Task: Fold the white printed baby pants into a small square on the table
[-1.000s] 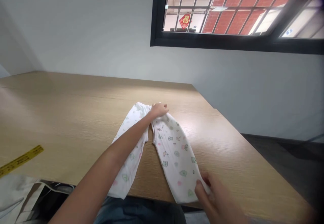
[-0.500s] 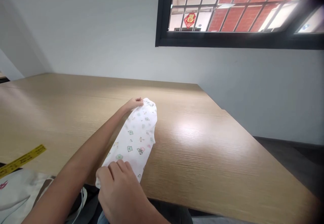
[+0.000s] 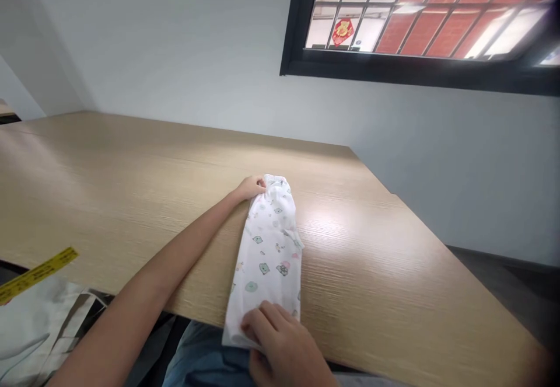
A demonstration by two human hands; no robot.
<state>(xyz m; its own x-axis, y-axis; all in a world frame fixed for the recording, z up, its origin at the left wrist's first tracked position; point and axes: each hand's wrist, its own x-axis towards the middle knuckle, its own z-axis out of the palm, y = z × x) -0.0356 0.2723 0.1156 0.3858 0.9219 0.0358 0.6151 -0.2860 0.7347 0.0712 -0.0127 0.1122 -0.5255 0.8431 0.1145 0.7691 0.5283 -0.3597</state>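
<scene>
Small white baby trousers (image 3: 269,253) with a printed animal pattern lie on the wooden table (image 3: 371,258), folded lengthwise so one leg covers the other. My left hand (image 3: 250,188) reaches out and pinches the far waistband end. My right hand (image 3: 280,343) grips the near cuff end, which hangs slightly over the table's front edge. The garment is stretched straight between both hands.
A strip of yellow tape (image 3: 37,273) sticks to the table's near left edge. A white cloth bag (image 3: 39,334) lies below it at lower left. A white wall and a barred window (image 3: 420,19) stand behind; the table's right edge drops to a dark floor.
The trousers lay spread with legs apart; my right hand swung one leg over the other. Both hands then shifted the folded garment slightly to the right.
</scene>
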